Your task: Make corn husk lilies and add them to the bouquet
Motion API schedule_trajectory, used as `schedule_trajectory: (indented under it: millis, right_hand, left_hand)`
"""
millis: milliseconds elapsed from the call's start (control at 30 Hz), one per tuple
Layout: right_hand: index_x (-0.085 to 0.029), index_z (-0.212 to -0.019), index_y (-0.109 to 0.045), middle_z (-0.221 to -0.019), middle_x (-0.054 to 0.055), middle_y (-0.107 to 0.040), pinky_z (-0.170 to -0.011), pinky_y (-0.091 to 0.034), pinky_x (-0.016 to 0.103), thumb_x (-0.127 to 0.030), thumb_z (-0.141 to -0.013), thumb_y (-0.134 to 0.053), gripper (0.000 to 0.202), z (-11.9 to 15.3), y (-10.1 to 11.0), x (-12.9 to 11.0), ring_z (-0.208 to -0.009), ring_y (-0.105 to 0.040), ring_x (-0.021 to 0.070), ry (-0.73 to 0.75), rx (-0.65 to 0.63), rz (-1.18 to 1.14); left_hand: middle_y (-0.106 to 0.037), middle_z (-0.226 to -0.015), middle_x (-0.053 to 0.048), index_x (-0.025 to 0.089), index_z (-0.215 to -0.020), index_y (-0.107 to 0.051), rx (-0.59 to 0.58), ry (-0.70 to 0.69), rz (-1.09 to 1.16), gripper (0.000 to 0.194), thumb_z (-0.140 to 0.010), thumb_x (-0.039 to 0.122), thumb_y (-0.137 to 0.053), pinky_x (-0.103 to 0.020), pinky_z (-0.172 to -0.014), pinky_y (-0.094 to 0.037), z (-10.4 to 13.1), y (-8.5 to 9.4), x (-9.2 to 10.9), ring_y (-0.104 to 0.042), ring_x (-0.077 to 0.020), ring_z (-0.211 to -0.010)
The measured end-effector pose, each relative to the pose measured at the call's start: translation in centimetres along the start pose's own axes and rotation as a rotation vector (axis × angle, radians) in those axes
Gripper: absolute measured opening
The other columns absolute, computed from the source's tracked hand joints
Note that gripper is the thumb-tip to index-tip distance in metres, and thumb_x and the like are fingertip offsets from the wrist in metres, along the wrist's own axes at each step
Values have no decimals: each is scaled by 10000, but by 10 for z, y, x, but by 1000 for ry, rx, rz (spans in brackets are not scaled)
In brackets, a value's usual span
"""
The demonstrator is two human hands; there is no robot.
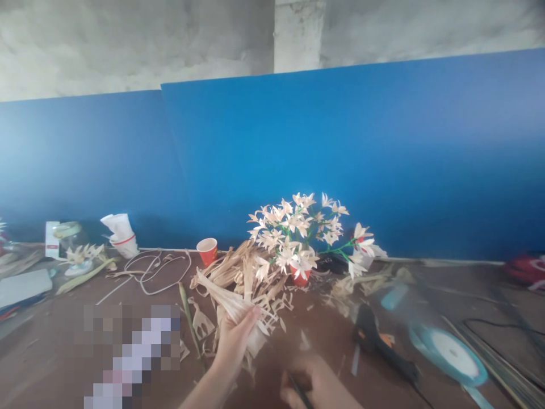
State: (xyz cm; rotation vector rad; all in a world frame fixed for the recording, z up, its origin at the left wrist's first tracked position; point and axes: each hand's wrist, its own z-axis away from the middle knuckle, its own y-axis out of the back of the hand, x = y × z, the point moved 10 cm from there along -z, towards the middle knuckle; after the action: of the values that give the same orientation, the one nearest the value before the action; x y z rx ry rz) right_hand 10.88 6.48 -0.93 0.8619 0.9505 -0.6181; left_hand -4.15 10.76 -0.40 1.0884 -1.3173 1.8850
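Note:
My left hand (237,334) pinches a pale dried corn husk (223,296) between thumb and fingers, its pointed end reaching up and to the left. Closer to me and to the right, my right hand (315,376) is smeared by motion. Its fingers are closed around a black-handled tool (300,392), whose working end I cannot make out. Beyond my left hand lies a heap of dried husks (232,266), with small cut scraps about it. Behind the scraps, a bunch of cream husk flowers (293,230) on green stems stands in a red cup (300,276).
A glue gun (377,341) with a cord and a blue ribbon roll (453,353) lie at the right. Toward the back left are an orange-red paper cup (207,253), a coiled white cable (153,272) and white cups (123,236). A blue panel (298,142) rises behind the table.

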Motion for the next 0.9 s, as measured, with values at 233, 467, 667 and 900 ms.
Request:
schedule_trajectory:
  millis: [233, 467, 667, 900]
  right_hand:
    - [-140, -606, -572, -519, -61, -412, -466, -276, 165, -125, -594, -536, 41, 0, 0, -6, -503, -363, 62, 37, 52, 66]
    - [-138, -604, -580, -520, -45, -463, -456, -272, 161, -104, -600, -512, 77, 1, -4, -12, -507, -403, 69, 11, 37, 51]
    - [-143, -568, -532, -498, -56, -394, -444, -232, 174, -125, -603, -502, 49, -1, -7, -10, -489, -348, 62, 30, 32, 12]
    - [-146, -607, -545, -521, -48, -425, -470, -269, 178, -184, -607, -519, 46, -2, -8, -4, -508, -367, 70, 35, 72, -17]
  left_hand:
    - [-720, -659, -18, 139, -719, -712, 54, -20, 35, 282, -505, 297, -807, -200, -605, -499, 5, 1, -1, -643, -141, -628]
    - [-735, -767, -55, 131, -722, -704, 39, -23, 44, 260, -539, 292, -793, -224, -620, -517, 9, -3, 0, -664, -174, -690]
    - [-736, -802, -57, 140, -715, -689, 80, -36, 44, 266, -537, 311, -790, -223, -618, -519, 11, -1, -1, -670, -185, -724]
    - [-716, -690, -30, 144, -724, -677, 42, -1, 63, 243, -570, 306, -773, -239, -619, -513, 10, -3, -13, -661, -179, -667]
